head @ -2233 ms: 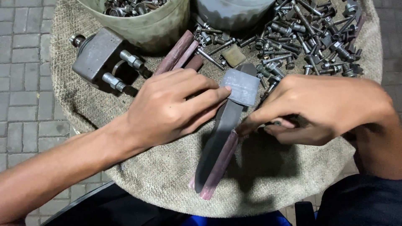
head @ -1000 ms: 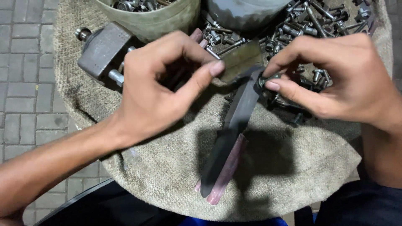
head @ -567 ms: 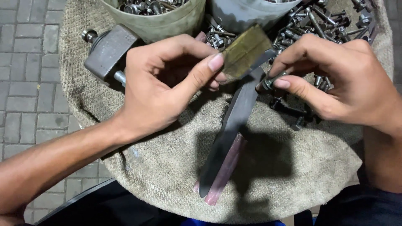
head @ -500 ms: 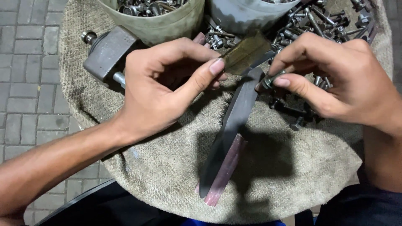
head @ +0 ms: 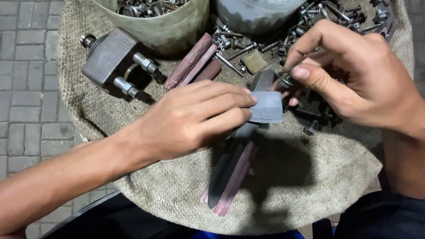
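Left hand (head: pixel 195 117) lies flat-ish over the middle of the burlap-covered table (head: pixel 310 177), fingers closed in a pinch on a small grey plate (head: pixel 266 107), thumb under, fingers on top. The plate sits just off the fingertips, toward the right hand, right over the upper end of a dark metal blade (head: pixel 230 163). Blade's long axis runs from the table's near edge up toward the far right, lying on top of reddish bars (head: pixel 237 179) on the same line. Right hand (head: pixel 354 84) is just beyond the blade's upper end, thumb and forefinger pinched shut on a small bolt or nut (head: pixel 287 81); can't tell exactly which. Bolt is near the plate's far edge, not touching it as far as I can see. Left hand is the nearer one to the blade. Far right of the table: loose pile of bolts (head: pixel 327 17). Far edge: two buckets (head: pixel 177 26), the left one with hardware in it. Far left corner: grey metal block (head: pixel 110 57) with threaded studs. More reddish bars lean by the left bucket.
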